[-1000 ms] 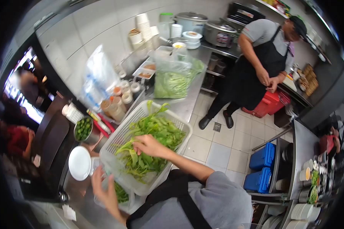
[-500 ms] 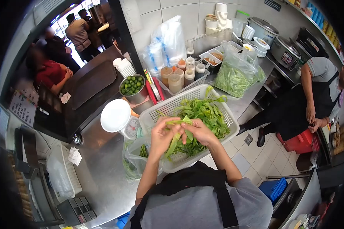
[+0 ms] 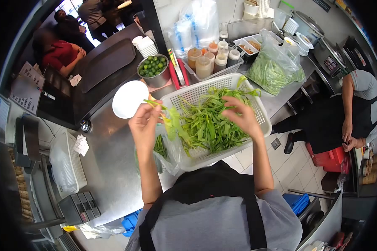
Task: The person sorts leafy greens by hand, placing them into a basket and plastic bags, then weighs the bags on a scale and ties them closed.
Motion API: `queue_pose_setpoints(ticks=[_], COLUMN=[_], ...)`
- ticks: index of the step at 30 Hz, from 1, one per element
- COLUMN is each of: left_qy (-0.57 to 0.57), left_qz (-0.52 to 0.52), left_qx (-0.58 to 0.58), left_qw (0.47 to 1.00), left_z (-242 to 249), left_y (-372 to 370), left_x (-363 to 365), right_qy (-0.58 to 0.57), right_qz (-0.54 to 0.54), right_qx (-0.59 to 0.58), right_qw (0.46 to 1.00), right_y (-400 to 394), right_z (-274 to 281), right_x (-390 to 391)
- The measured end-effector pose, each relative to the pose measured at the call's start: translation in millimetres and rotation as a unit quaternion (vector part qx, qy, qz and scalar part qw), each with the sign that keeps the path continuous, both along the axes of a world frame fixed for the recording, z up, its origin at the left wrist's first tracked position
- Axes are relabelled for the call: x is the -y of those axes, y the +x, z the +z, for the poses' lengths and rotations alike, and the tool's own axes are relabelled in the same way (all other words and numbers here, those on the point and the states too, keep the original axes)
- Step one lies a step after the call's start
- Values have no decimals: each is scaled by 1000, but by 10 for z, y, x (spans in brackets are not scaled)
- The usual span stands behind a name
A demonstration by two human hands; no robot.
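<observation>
My left hand [image 3: 143, 127] pinches a leafy green stem [image 3: 171, 123] over the left end of a white perforated basket [image 3: 213, 160]. Its pale tip pokes out above my fingers, and the leaves hang down toward the rim. Loose leafy greens [image 3: 213, 123] fill much of the basket. Above their right part, my right hand [image 3: 243, 117] is raised with fingers apart and nothing visible in it. A clear plastic bag [image 3: 168, 161] with more green stems lies beside the basket, partly behind my left forearm.
A white round scale pan [image 3: 130, 99], a pot of green limes [image 3: 153, 67] and sauce bottles [image 3: 203, 67] stand behind the basket. A bag of shredded greens [image 3: 272, 75] sits at right. A co-worker in a black apron [image 3: 329, 108] bends beyond the counter.
My hands were together over the basket on the greens. Now they are apart: the left has moved left with the stem, the right has moved right and opened. The camera view has shifted slightly.
</observation>
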State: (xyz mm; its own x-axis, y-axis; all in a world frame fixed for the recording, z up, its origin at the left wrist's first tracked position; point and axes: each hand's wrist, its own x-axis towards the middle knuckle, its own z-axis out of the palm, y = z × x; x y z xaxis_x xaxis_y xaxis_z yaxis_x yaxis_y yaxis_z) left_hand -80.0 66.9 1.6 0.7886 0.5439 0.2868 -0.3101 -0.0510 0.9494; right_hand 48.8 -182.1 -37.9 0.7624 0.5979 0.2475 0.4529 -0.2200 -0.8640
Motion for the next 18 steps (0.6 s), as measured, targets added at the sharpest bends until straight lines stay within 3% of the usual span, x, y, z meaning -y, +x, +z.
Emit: queue_pose_setpoints(ticks=[1, 3, 5, 7, 8, 11, 12, 18], left_qy=[10, 30, 49, 62, 132, 462, 451, 299], left_qz=[-25, -80, -127, -162, -167, 5, -12, -117], left_qx=[-13, -36, -100, -181, -249, -248, -223, -97], left_qw=[1000, 996, 986, 968, 945, 851, 864, 942], left_z=[-24, -86, -228, -402, -525, -533, -520, -285], left_y=[1, 34, 56, 83, 96, 24, 46, 249], left_x=[19, 65, 66, 29, -53, 70, 98, 587], right_qy=[-90, -257, -436, -353, -312, -181, -137, -21], right_qz=[28, 52, 69, 62, 67, 50, 38, 69], right_qx=[89, 117, 157, 103, 86, 75, 79, -145], right_qw=[992, 958, 884, 928, 944, 979, 987, 987], right_y=[-18, -113, -95, 207, 336, 470, 486, 517], right_z=[-197, -568, -737, -806, -737, -384, -237, 221], right_x=[-67, -134, -138, -63, -22, 101, 141, 175])
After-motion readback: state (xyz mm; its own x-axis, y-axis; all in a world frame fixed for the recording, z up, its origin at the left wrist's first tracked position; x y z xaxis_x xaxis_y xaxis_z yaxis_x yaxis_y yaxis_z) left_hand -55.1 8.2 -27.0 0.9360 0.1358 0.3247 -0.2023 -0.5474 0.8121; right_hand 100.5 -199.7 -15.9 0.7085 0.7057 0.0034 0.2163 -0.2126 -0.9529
